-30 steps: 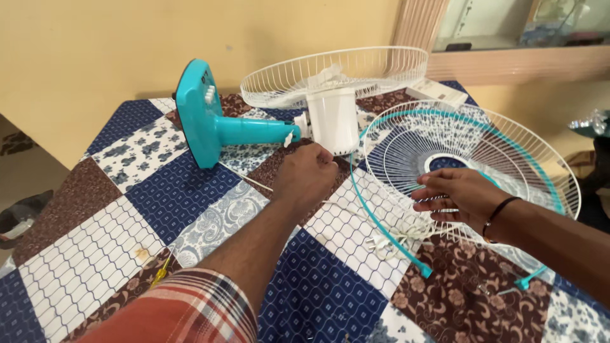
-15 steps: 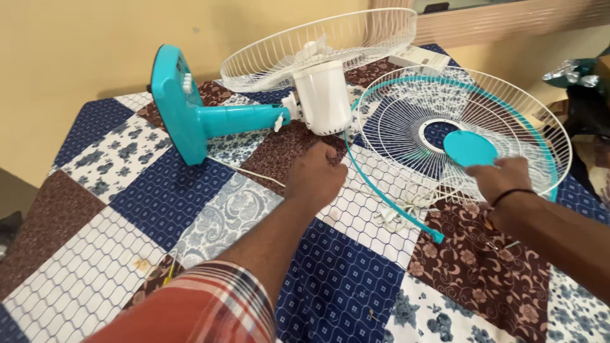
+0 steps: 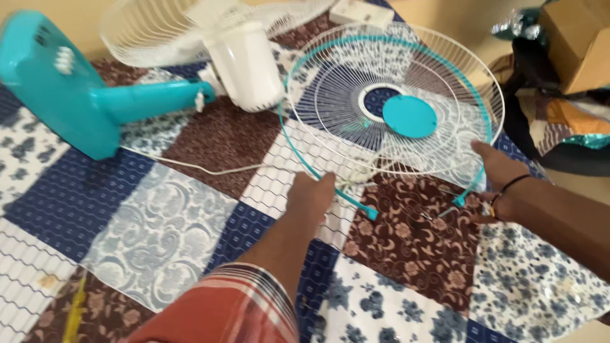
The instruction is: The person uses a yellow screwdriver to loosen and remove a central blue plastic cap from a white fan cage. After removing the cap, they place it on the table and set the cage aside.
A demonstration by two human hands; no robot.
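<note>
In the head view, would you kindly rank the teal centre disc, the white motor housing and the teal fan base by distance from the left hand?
From the left hand:
1. Teal centre disc, up and right, in the grille.
2. White motor housing, farther up.
3. Teal fan base, far left.

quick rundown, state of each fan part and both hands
front grille: off the fan, lying flat on the quilt
teal rim band: open, ends apart
fan body: lying on its side
rear grille: mounted behind the motor
left hand: on the grille's near edge
right hand: on its right edge
</note>
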